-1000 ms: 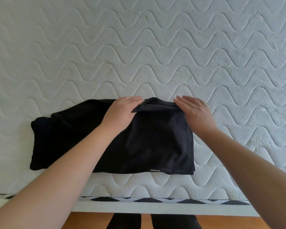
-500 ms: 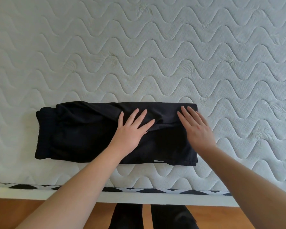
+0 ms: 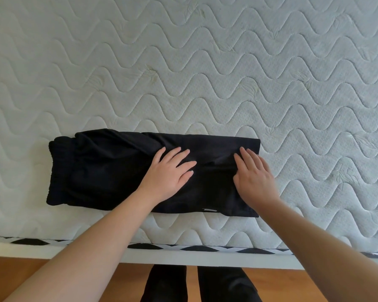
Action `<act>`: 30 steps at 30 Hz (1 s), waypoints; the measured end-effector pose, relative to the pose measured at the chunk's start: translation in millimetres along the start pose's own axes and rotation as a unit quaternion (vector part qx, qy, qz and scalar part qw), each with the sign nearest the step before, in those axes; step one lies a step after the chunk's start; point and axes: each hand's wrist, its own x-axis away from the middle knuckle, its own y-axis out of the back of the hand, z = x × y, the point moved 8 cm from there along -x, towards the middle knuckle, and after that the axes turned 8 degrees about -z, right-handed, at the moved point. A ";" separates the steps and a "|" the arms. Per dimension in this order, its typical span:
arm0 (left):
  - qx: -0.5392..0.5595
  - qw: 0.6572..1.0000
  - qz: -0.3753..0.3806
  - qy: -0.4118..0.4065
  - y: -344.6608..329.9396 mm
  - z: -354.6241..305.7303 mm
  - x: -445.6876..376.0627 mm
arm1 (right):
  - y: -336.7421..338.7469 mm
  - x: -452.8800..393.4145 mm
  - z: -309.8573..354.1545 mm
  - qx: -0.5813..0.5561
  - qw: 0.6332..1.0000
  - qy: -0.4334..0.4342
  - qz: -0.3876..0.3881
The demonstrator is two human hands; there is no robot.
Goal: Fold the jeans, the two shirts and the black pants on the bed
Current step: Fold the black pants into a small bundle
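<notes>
Black pants [image 3: 109,168] of soft dark fabric lie folded into a long band near the front edge of the white quilted mattress [image 3: 205,73], running left to right, with the gathered waistband end at the far left. That left portion looks a little bunched and bulges past the rest, so tidy it before you fold again. Your left hand [image 3: 168,173] rests flat near the middle of the band, fingers spread and straight, pressing the cloth down. Between your hands a ridge of wrinkle runs across the fabric; judging by it, the step in hand is smoothing the fold. Sweep outward from the centre with flat palms rather than pushing inward, or the crease will set. Your right hand [image 3: 254,173] lies flat too, fingers straight and close together, pressing the right end just inside its squared edge. Keep that edge aligned as you smooth. A small pale tag [image 3: 210,210] shows on the near hem below your right wrist. No jeans or shirts are in view, so how much of the task remains can't be judged.
</notes>
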 end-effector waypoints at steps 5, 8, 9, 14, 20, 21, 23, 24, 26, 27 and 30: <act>0.045 0.981 -0.169 0.079 29.8 4.7 -39.2 | 28.0 -45.5 37.3 -0.117 0.984 -0.030 -0.131; 0.007 0.982 -0.127 0.139 5.4 7.6 -53.9 | 12.6 -77.6 58.0 -0.144 0.983 -0.045 -0.109; -0.010 0.984 -0.096 0.150 -7.5 8.1 -53.1 | 2.6 -82.8 62.0 -0.143 0.984 -0.046 -0.094; -0.071 0.983 -0.039 0.167 -36.2 13.8 -33.5 | -40.7 -65.8 47.2 -0.094 0.994 -0.047 -0.009; -0.094 0.984 -0.003 0.154 -39.3 13.4 -32.9 | -39.7 -46.9 -13.6 -0.060 0.996 -0.072 0.008; -0.095 0.983 0.007 0.157 -41.0 14.4 -33.5 | -39.3 -43.3 -24.1 -0.061 0.995 -0.084 0.010; -0.100 0.980 0.024 0.168 -44.4 16.8 -35.7 | -39.9 -37.7 -37.6 -0.062 0.993 -0.094 0.019; -0.101 0.979 0.032 0.173 -46.4 17.4 -36.6 | -41.1 -36.5 -40.2 -0.066 0.993 -0.093 0.026; -0.102 0.977 0.056 0.180 -49.6 19.1 -38.2 | -42.4 -37.0 -39.8 -0.073 0.992 -0.092 0.035; -0.101 0.975 0.071 0.185 -51.1 20.4 -39.1 | -43.1 -37.9 -39.0 -0.075 0.992 -0.093 0.039; -0.093 0.969 0.114 0.199 -53.7 23.2 -40.8 | -45.7 -39.8 -37.7 -0.082 0.990 -0.094 0.060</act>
